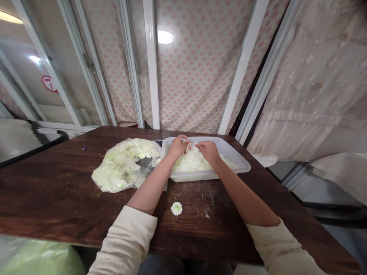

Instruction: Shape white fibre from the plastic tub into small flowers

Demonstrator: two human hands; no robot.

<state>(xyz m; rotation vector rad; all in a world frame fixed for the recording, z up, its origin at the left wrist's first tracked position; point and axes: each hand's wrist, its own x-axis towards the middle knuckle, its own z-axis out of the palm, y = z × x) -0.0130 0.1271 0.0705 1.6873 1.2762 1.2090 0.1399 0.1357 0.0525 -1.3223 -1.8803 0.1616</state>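
Note:
My left hand (180, 146) and my right hand (208, 150) are raised over a white plastic tub (243, 166), a short distance apart. The fingers of each are pinched together. Something small and whitish seems to be between the fingertips, too small to name. Below them a heap of white, petal-like pieces (190, 163) fills much of the tub. Left of the tub lies a clear plastic bag (110, 179) full of pale green-white flower-shaped pieces. One single round flower piece (176, 208) with a scalloped edge and pale green centre rests on the table between my forearms.
The dark wooden table (51, 191) carries scattered white specks near its front. A dark object (145, 163) shows partly under the clear bag. Below the table's left edge is a pale green bag (46, 259). Framed glass panels with a dotted curtain (197, 76) stand behind.

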